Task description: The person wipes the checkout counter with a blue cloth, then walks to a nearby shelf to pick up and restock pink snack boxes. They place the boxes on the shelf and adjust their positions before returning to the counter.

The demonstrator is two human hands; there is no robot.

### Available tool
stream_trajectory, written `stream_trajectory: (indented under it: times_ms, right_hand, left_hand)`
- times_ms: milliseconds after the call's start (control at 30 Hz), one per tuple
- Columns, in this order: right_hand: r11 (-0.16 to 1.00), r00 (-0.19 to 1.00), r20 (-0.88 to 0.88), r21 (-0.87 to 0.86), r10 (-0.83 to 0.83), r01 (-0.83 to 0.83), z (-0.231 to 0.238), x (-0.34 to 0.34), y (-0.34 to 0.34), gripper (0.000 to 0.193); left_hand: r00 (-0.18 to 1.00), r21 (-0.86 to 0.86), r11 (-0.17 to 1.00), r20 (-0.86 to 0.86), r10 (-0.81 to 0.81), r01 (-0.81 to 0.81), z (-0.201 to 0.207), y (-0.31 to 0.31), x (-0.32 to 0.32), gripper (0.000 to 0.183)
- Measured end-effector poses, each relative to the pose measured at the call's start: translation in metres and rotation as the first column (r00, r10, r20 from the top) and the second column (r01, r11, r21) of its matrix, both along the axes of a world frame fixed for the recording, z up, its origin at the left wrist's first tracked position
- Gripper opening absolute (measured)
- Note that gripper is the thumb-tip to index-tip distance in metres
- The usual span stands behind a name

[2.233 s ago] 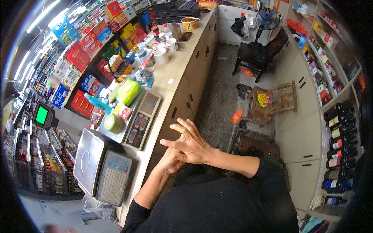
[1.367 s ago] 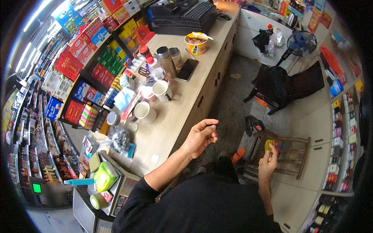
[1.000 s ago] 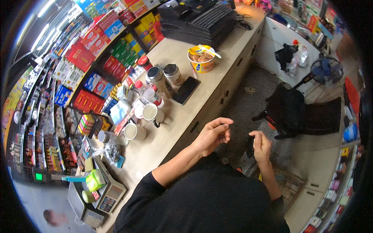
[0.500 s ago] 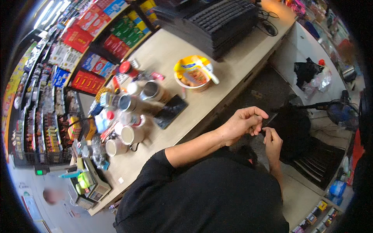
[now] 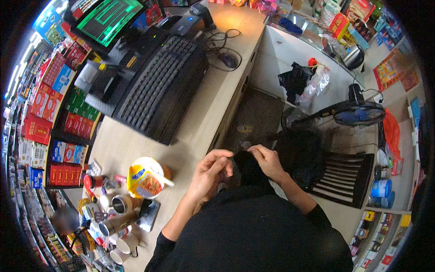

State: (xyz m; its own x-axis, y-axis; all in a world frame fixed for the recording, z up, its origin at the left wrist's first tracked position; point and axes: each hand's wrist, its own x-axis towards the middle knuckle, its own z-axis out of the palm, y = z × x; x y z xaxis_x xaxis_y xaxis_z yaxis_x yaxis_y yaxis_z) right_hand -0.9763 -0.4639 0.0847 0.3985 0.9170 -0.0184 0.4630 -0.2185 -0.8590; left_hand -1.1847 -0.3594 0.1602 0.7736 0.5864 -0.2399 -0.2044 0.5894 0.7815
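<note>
Both hands now meet in front of the chest, beside the table [image 5: 199, 131], left hand [image 5: 210, 170] and right hand [image 5: 266, 161] each pinching a small dark object [image 5: 242, 163], where earlier they were apart.

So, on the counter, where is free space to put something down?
The counter is bare between the black keyboard and its near edge, beside the mouse. A second bare patch lies between the keyboard and the noodle cup. Left of that cup it is crowded with mugs and small bottles.
</note>
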Motion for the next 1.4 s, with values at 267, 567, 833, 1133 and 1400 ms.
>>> stream_trajectory:
  times_ms: [267,567,833,1133,1400]
  right_hand:
    - [0.970,0.970,-0.042,0.059,0.238,-0.236,-0.040,0.142,0.119,0.019]
    - [0.971,0.971,0.029,0.018,0.238,-0.239,-0.024,0.357,0.222,0.020]
    - [0.964,0.969,0.217,0.206,0.121,-0.166,-0.026,0.501,0.344,0.016]
    - [0.970,0.471,0.855,0.134,-0.216,0.202,-0.038,0.754,0.497,0.063]
    - [0.940,0.486,0.853,0.015,-0.190,0.341,-0.096,0.799,0.511,0.066]
  left_hand:
    - [0.983,0.025,0.984,-0.036,0.179,-0.178,-0.006,0.082,0.137,0.018]
    - [0.987,-0.010,0.991,-0.091,0.134,-0.135,0.007,0.181,0.337,0.017]
    - [0.989,0.002,0.996,-0.121,0.084,-0.084,-0.001,0.274,0.453,0.017]
    - [0.998,-0.095,0.994,0.021,0.051,-0.049,-0.029,0.380,0.573,0.016]
    - [0.979,-0.117,0.982,-0.161,0.126,-0.146,-0.023,0.447,0.614,0.015]
